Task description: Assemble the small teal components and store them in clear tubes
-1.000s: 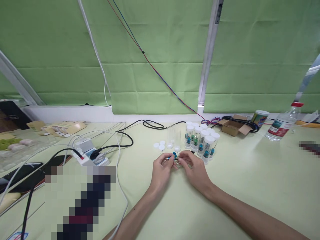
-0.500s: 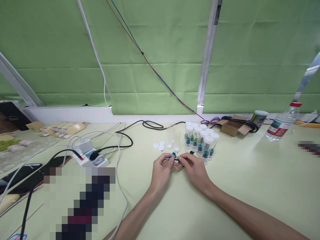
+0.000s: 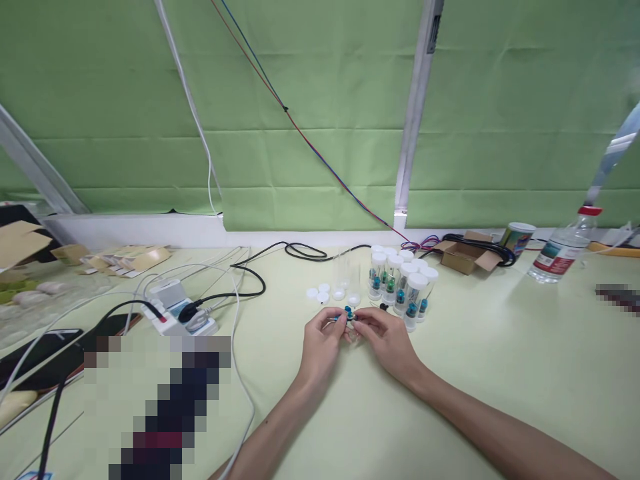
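At the table's middle, my left hand (image 3: pixel 323 341) pinches a small blue part with a thin metal shaft (image 3: pixel 349 311). The fingers of my right hand (image 3: pixel 391 340) are closed at the part's right end, against a small dark bit there. Fingers cover most of the part, so its exact kind is unclear. Just beyond my right hand lies a small black piece (image 3: pixel 384 307). Several clear tubes with white caps (image 3: pixel 411 293) stand behind it, holding similar blue and green parts. Clear uncapped tubes (image 3: pixel 354 287) stand to their left, beside several loose white caps (image 3: pixel 323 297).
A power strip (image 3: pixel 173 320) with plugs and cables lies left, near phones (image 3: pixel 45 350). A black cable (image 3: pixel 305 252) runs along the back. Back right are an open cardboard box (image 3: pixel 463 259), a can (image 3: pixel 517 239) and a water bottle (image 3: pixel 557 253). A pale cardboard flap (image 3: pixel 20 245) shows far left.
My right fingers have moved slightly left, closer to my left hand, and the black piece between them is now mostly hidden. At far left, a pale cardboard piece has come into view.
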`<state>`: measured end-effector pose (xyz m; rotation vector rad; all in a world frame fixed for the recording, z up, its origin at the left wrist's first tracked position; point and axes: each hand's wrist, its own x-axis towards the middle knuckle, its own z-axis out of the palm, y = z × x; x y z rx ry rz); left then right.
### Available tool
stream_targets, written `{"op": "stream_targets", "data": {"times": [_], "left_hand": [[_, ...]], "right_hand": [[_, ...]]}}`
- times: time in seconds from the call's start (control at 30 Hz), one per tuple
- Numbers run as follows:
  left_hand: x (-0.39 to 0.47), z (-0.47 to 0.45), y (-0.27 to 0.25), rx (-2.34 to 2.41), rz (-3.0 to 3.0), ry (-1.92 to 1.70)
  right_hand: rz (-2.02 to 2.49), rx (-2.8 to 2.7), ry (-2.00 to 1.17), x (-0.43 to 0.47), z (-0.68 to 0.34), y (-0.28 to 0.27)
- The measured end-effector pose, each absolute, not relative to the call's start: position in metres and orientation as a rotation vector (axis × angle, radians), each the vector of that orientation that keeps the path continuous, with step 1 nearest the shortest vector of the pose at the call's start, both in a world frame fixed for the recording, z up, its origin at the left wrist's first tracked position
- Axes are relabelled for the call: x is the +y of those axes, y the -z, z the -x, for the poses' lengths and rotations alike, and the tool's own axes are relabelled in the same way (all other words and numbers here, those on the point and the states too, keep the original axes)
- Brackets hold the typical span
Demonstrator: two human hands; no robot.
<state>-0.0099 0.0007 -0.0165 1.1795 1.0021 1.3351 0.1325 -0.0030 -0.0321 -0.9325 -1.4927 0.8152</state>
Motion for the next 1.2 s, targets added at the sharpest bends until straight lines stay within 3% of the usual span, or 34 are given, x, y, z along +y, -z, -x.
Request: {"op": "stream_targets", "data": {"times": [1.2], "left_hand": [[-0.0033,0.0089,0.0103,1.006,-1.105,-1.344]], "right_hand": [[0.896,-1.544,-0.977,-0.0049,-0.1330,0.0327]]}}
